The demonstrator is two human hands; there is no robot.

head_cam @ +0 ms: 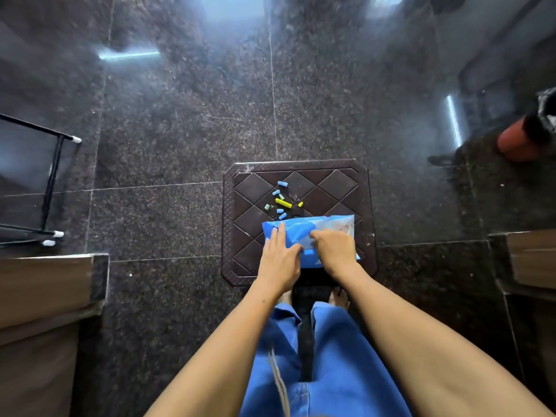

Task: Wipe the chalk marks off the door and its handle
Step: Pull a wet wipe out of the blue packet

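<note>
A blue plastic packet [304, 236] lies on a dark brown stool [240, 206] in front of me. My left hand [279, 260] rests flat on the packet's left end with fingers stretched out. My right hand [334, 251] pinches the packet near its middle, fingers curled into the wrapper. Several short chalk pieces [282, 203], blue, green and yellow, lie scattered on the stool top just beyond the packet. No door or handle shows in this view.
Dark speckled floor tiles [180, 130] surround the stool. A black metal rack [48, 182] stands at the left, wooden panels at the lower left [45, 296] and right [532, 257], and a red object [517, 145] at the far right. My feet [340, 299] are below the stool.
</note>
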